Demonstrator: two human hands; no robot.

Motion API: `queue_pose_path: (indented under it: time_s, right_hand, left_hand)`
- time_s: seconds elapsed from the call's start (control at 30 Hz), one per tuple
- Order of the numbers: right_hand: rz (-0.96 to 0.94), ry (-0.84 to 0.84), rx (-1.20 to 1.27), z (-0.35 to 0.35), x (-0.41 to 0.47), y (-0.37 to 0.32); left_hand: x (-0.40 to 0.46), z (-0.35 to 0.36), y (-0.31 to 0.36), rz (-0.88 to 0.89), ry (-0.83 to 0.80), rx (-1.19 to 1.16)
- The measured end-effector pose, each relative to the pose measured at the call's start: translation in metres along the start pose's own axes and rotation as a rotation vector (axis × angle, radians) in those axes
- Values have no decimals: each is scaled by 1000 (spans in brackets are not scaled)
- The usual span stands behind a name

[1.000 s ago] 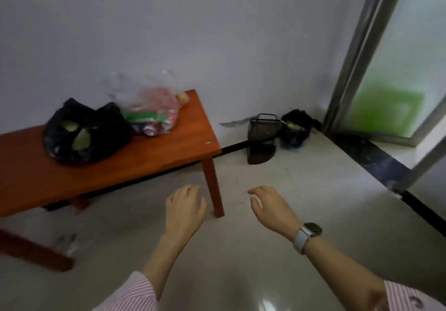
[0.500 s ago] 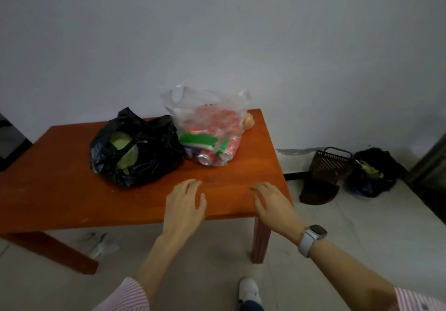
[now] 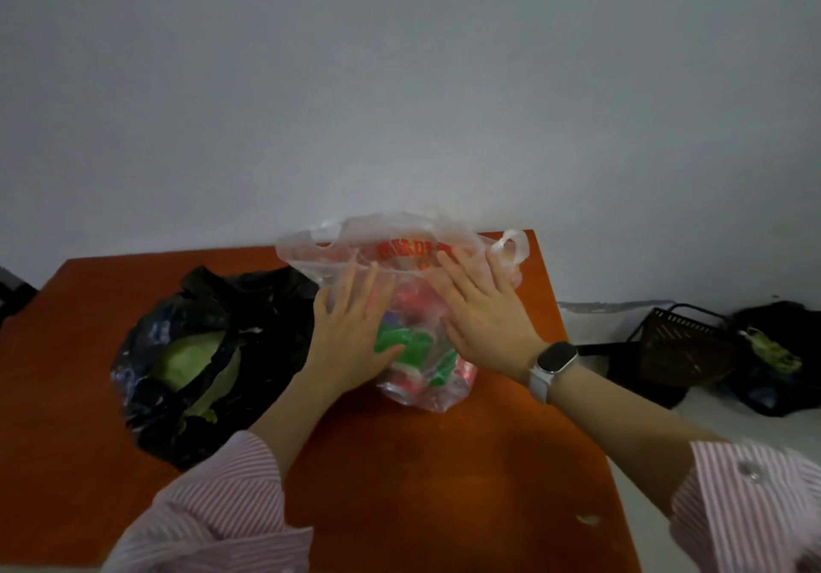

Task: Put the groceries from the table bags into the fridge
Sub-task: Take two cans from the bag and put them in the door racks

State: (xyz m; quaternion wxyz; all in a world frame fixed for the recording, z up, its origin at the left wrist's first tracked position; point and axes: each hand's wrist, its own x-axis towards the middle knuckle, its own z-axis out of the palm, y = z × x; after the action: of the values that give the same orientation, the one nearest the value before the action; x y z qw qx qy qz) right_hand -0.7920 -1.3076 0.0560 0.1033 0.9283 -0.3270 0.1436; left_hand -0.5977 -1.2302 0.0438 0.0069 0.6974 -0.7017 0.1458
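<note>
A clear plastic bag (image 3: 413,241) with red print stands at the back right of the orange-brown table (image 3: 444,483). Red and green cans and packets show through its wall. My left hand (image 3: 351,332) lies flat on the bag's left side, fingers straight. My right hand (image 3: 480,310), a watch on its wrist, lies flat on the bag's right side, fingertips near the handle loop (image 3: 511,250). To the left sits a black plastic bag (image 3: 249,306), open, with a green cabbage (image 3: 191,359) inside. The fridge is out of view.
A white wall rises right behind the table. On the floor to the right stand a dark mesh basket (image 3: 675,341) and another black bag (image 3: 773,359) with green scraps. The table's right edge drops to pale floor.
I have stepped up to the table and both hands have moved forward from its front edge onto the clear bag. The bags now fill the middle of the view.
</note>
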Motion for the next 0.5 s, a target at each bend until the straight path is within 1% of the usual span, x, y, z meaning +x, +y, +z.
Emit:
queue_pose_path:
  time_s: [0.07, 0.13, 0.2, 0.27, 0.3, 0.33, 0.43, 0.5]
  right_hand:
    - [8, -139, -10, 19, 8, 9]
    - [38, -268, 28, 37, 4, 15]
    - [69, -342, 46, 50, -6, 15]
    - [106, -451, 81, 56, -14, 12]
    - [131, -511, 125, 59, -17, 12]
    - [141, -535, 164, 61, -18, 12]
    - [69, -555, 204, 65, -20, 10]
    - [-37, -508, 167, 73, -30, 8]
  left_hand:
    - [11, 17, -10, 41, -135, 55]
    - [14, 35, -17, 82, -223, 76]
    - [11, 53, -21, 133, -234, 81]
    - [5, 72, -22, 220, -86, 34]
    - [2, 78, -21, 244, -17, -22]
    - [-1, 79, -18, 237, 18, -94]
    - [-12, 80, -8, 195, 71, -253]
    - [-27, 84, -2, 186, 83, -297]
